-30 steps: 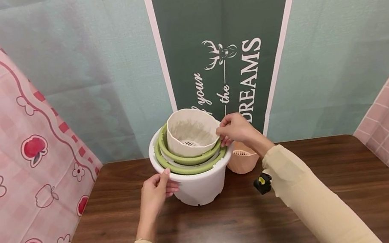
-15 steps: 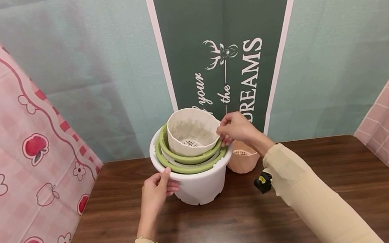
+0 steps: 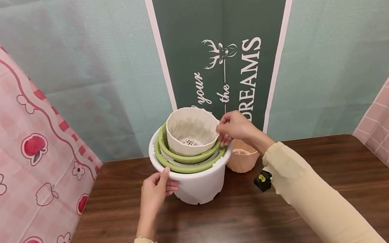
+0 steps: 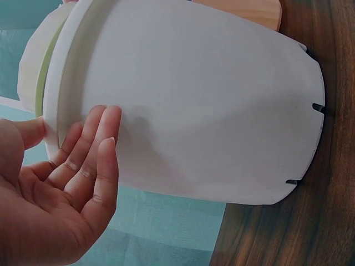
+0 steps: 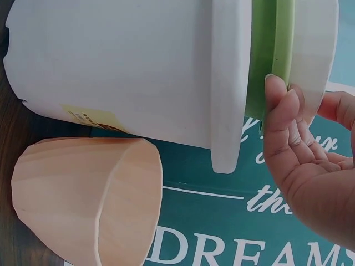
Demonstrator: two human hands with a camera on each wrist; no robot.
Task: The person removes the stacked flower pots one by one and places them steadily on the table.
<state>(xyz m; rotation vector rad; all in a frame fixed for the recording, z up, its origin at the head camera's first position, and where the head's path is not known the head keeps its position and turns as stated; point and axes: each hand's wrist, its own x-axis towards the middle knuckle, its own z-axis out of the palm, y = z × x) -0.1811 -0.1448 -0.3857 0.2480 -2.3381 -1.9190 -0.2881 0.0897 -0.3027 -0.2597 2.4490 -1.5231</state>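
In the head view, several plant pots are nested in a big white pot (image 3: 200, 188) standing on the table. A cream pot (image 3: 193, 126) with a wavy rim and holes in its bottom is innermost and tilted. Around it show two green rims (image 3: 191, 168). My left hand (image 3: 155, 191) holds the white pot's rim at the front left, thumb on top and fingers beneath; the left wrist view shows the fingers (image 4: 91, 147) only slightly bent. With my right hand (image 3: 237, 127) I pinch the cream pot's rim at the right, fingertips (image 5: 282, 102) by the green rims.
A small peach pot (image 3: 242, 163) with slots stands right behind the white pot, partly hidden by my right arm. Under everything is a dark wooden table (image 3: 230, 236). Pink printed cloth (image 3: 8, 171) hangs at the left, and a lettered green curtain (image 3: 229, 11) behind.
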